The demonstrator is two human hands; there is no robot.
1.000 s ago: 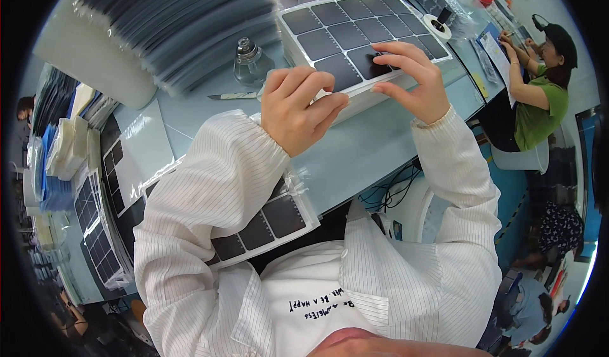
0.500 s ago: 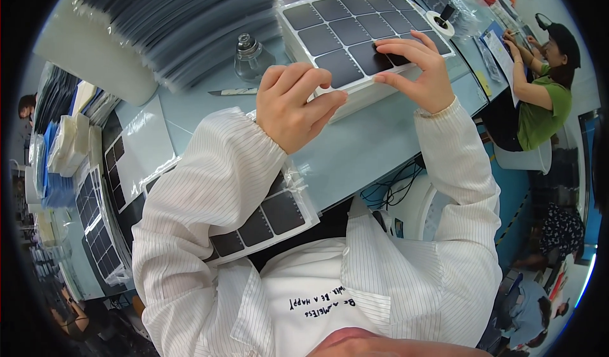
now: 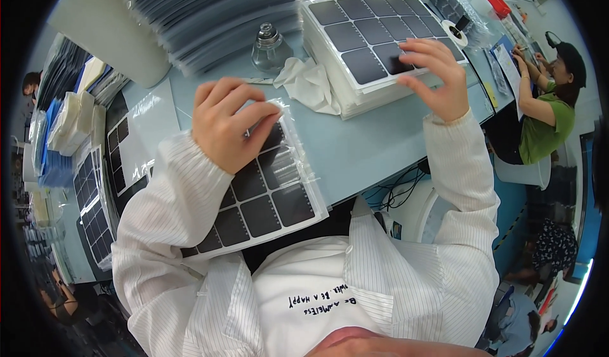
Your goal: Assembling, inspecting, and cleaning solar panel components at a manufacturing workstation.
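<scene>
Nearest you, a wrapped panelled sheet (image 3: pixel 295 206) lies beneath your left hand (image 3: pixel 229 125); I cannot tell whether its grip is closed. Farther, your right hand (image 3: pixel 442 81) is loosely spread at the sheet stack (image 3: pixel 356 35); sheet-handling seems underway, calling next for light touch.

View from the wearer's head, left one of two fisheye cameras, facing downward, quite near above the left hand (image 3: pixel 227 125), right hand (image 3: pixel 441 78) and worktable (image 3: pixel 371 148), chest (image 3: pixel 304 281) at lower part, edges bending toward rim.

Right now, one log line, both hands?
left hand: curled, above nearer sheets; right hand: open, over tall sheet stack; glass bottle: upright
</scene>
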